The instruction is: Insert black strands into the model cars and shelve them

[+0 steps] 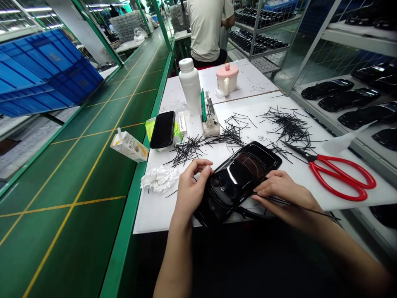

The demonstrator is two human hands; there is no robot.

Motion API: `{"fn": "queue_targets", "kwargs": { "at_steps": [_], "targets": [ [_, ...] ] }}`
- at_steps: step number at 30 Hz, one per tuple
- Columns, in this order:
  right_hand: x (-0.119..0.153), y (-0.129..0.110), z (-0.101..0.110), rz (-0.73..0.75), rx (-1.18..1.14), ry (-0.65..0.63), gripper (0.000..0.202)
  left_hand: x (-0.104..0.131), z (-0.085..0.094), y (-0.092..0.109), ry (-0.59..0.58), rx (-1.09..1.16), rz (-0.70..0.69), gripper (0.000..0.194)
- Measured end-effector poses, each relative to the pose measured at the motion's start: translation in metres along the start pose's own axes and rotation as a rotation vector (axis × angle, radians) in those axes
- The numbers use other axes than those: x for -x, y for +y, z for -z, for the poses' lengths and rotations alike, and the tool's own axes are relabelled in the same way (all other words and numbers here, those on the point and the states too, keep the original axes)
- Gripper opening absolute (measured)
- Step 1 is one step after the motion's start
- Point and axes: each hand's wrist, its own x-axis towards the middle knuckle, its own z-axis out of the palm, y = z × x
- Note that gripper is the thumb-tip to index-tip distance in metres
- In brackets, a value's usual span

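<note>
— Pinched between thumb and fingers of the right hand, what?

— Thin black strips, with long ends trailing off past the wrist. Hard to count exactly.

— And with the left hand?

— Thumb and forefinger drawn close together, tips at the left edge of the toy car. Pinching something thin or only steadying: cannot tell from here.

— How far along, then?

— Well on with the car itself, by the look of it: black body, roof and windows all together. Unfinished, most likely, at the near right side, with a dark part jutting out, perhaps an open door. Strips in hand with free ends, not visibly fixed along their length. No telling how many already fitted, or whether any.

— Plenty of loose ones too?

— Yes, in heaps beyond the car, with the biggest pile off to its far right. Scissors to the right of the car, lying flat, out of both hands. Crumpled tissue to the left of it.

— And the car, compared with the grip?

— Right between the hands, set at a slant on the white table. Just beside the right fingertips, along with the pinched strips; touching, or nearly so, at the left fingertips. Tail or nose toward the body: cannot tell.
</note>
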Motion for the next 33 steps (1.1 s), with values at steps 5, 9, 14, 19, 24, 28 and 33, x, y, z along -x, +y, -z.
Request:
{"fn": "queue_targets", "kwargs": {
  "at_steps": [5, 9, 14, 19, 24, 28, 33],
  "targets": [
    [-0.001, 0.000, 0.000, -0.001, 0.009, -0.020, 0.018, 0.000, 0.001, -0.001, 0.001, 0.000, -0.003, 0.010],
    [-0.001, -0.002, -0.001, -0.006, 0.011, -0.009, 0.016, -0.001, 0.000, -0.001, 0.002, 0.004, -0.006, 0.010],
    [0.000, -0.001, 0.000, 0.032, 0.023, 0.019, 0.016, 0.000, 0.000, 0.000, -0.001, 0.009, -0.002, 0.010],
    [0.006, 0.001, 0.002, 0.105, 0.068, 0.045, 0.018, 0.000, 0.001, -0.001, 0.002, 0.020, 0.008, 0.011],
    [0.013, 0.000, 0.003, 0.121, 0.121, 0.090, 0.022, -0.001, 0.001, -0.002, -0.003, 0.024, 0.007, 0.011],
    [0.015, 0.000, 0.004, 0.166, 0.173, 0.111, 0.023, -0.001, 0.001, -0.002, -0.002, 0.023, 0.002, 0.011],
    [0.014, 0.002, 0.004, 0.185, 0.189, 0.119, 0.020, -0.001, 0.001, -0.002, 0.004, 0.028, 0.005, 0.011]
  ]
}}
